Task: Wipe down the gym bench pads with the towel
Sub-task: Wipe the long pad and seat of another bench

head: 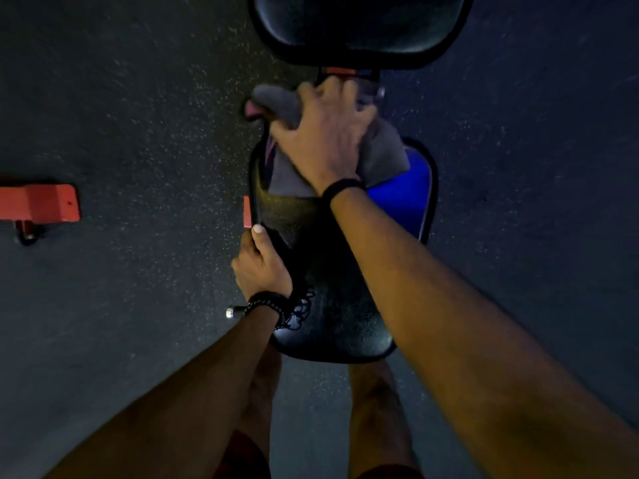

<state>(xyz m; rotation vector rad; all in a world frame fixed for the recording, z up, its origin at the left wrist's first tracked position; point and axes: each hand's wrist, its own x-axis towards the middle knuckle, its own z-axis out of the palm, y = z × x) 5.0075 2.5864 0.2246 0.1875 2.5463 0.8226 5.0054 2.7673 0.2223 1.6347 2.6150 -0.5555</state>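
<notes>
Right hand (325,133) atop towel (383,157), seat pad (311,219)

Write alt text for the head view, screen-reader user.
Seen from above, a person's right hand presses a grey towel onto the far end of a black bench seat pad, while the left hand grips the pad's left edge. A second black pad lies beyond, over dark speckled flooring.
</notes>
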